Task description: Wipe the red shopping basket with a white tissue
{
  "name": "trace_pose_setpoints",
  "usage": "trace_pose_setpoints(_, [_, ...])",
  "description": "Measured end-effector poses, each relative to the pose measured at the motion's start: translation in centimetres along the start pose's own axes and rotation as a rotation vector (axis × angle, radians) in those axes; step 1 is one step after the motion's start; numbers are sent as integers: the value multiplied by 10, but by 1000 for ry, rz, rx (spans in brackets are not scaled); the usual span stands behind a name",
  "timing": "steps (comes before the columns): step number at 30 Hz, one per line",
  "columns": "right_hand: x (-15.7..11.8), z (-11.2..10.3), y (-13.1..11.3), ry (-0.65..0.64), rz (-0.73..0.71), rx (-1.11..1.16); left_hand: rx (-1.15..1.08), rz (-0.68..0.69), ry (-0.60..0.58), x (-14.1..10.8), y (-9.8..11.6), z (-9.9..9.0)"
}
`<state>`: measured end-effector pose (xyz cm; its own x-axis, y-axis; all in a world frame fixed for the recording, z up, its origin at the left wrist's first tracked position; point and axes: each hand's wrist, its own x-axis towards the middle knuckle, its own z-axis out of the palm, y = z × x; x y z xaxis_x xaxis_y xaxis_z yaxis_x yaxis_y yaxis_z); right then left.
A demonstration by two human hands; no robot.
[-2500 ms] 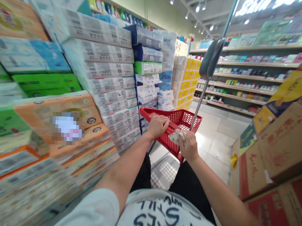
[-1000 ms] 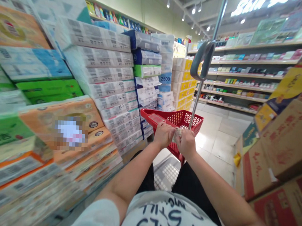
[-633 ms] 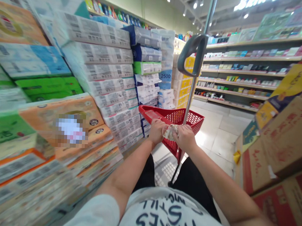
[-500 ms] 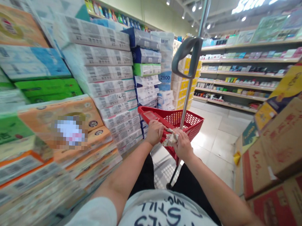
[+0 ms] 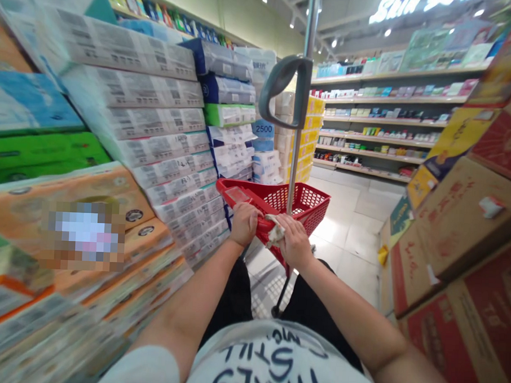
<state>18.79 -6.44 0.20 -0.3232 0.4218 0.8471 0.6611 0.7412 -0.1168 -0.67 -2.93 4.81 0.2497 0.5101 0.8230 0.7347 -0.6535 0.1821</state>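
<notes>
A red shopping cart (image 5: 320, 208) with a perforated basket stands right in front of my body. My left hand (image 5: 243, 225) is closed round its red handle, left of centre. Farther right along that handle, my right hand (image 5: 295, 243) presses a crumpled whitish cloth (image 5: 276, 232) against it, fingers wrapped over the cloth. Part of the cloth is hidden under those fingers. A metal pole (image 5: 296, 154) with a grey loop grip (image 5: 266, 93) rises upright from the cart.
Tall stacks of wrapped tissue packs (image 5: 161, 119) line the left side, with orange packs (image 5: 140, 209) nearest. Cardboard boxes (image 5: 461, 223) are piled on the right. Beyond the cart, tiled floor (image 5: 342, 240) leads to stocked shelves (image 5: 377, 122).
The view has turned slightly right, so stacks, cart and hands appear farther left. My right hand and the cloth have shifted a little along the handle toward my left hand, which keeps its grip.
</notes>
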Motion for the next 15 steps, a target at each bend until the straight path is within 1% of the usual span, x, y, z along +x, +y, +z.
trace_pose_setpoints(3, [0, 4, 1, 2, -28, -25, 16, 2, 5, 1, -2, 2])
trace_pose_setpoints(6, [-3, 9, 0, 85, -83, -25, 16, 9, -3, 2, -2, 4])
trace_pose_setpoints(9, [4, 5, -8, 121, -11, 53, 22, 12, 3, 1, -1, 5])
trace_pose_setpoints(11, [14, -2, -17, 98, 45, 145, 30, 5, 10, -1, 0, 7])
trace_pose_setpoints(12, [19, -5, -22, 75, 44, 185, 32, 2, 10, -1, 0, 8])
trace_pose_setpoints(15, [25, -8, -28, 0, -28, 186, 25, 4, -3, 0, 2, 8])
